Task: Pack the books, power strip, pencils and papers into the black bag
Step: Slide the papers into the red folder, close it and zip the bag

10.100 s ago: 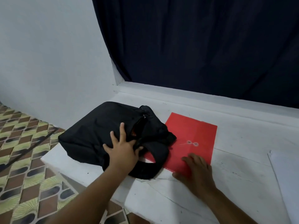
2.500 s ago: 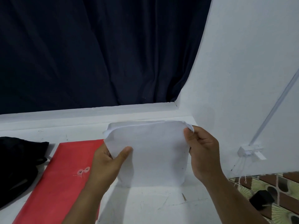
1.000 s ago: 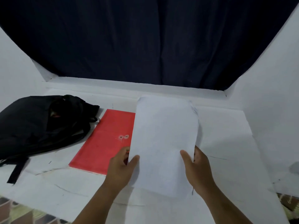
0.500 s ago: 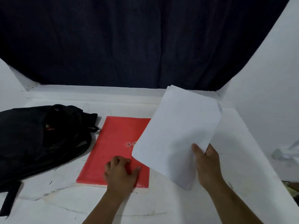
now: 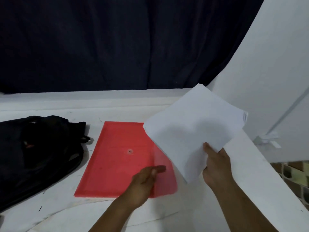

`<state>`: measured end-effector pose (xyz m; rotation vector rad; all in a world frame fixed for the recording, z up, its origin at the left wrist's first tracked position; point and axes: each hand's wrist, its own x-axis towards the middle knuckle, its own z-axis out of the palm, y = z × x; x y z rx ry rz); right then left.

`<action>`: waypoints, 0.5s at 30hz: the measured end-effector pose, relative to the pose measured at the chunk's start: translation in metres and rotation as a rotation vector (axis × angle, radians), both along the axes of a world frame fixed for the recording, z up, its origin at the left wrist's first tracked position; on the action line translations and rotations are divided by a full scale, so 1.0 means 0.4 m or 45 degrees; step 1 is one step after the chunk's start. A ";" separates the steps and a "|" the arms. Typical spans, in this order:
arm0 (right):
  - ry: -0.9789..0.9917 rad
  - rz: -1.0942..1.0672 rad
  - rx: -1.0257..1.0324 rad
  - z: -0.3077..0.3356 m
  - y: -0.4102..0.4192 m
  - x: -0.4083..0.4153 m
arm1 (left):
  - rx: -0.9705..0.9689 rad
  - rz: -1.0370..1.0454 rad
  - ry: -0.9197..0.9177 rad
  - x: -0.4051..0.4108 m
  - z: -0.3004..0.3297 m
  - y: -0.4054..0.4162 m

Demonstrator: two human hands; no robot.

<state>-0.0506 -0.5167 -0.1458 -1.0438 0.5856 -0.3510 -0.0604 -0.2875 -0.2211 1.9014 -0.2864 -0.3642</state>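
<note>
From the head view, I judge the step in hand to be filing the papers (image 5: 192,129): my right hand (image 5: 217,166) is clamped on the lower corner of the thin, floppy white stack, held tilted in the air above the surface (image 5: 50,220), while my left hand (image 5: 143,183) pinches up the limp, translucent flap of the flat red folder (image 5: 117,158) lying just beside the black bag (image 5: 38,156). The next move, I reckon, calls for holding that flap wide and sliding the sheets in edge first without buckling them, and only then carrying the smooth plastic folder to the slumped, soft fabric bag, whose opening I can't make out from here.
</note>
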 end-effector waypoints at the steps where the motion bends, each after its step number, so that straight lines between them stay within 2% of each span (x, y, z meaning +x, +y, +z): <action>1: -0.011 0.018 0.044 0.004 0.010 0.001 | 0.258 -0.100 -0.113 0.004 -0.013 -0.002; 2: -0.021 0.038 0.096 0.007 0.022 0.004 | 0.493 -0.186 -0.242 0.007 -0.021 -0.006; 4: -0.014 0.090 0.203 0.003 0.052 0.012 | 0.646 -0.248 -0.376 0.013 -0.031 -0.013; 9: 0.074 0.141 0.385 -0.059 0.115 0.031 | 0.538 -0.224 -0.367 0.014 -0.031 -0.005; 13: 0.154 0.082 0.434 -0.099 0.127 0.039 | 0.260 -0.184 -0.410 0.024 -0.049 0.031; 15: 0.168 0.060 0.420 -0.104 0.129 0.043 | 0.259 -0.041 -0.504 0.027 -0.060 0.043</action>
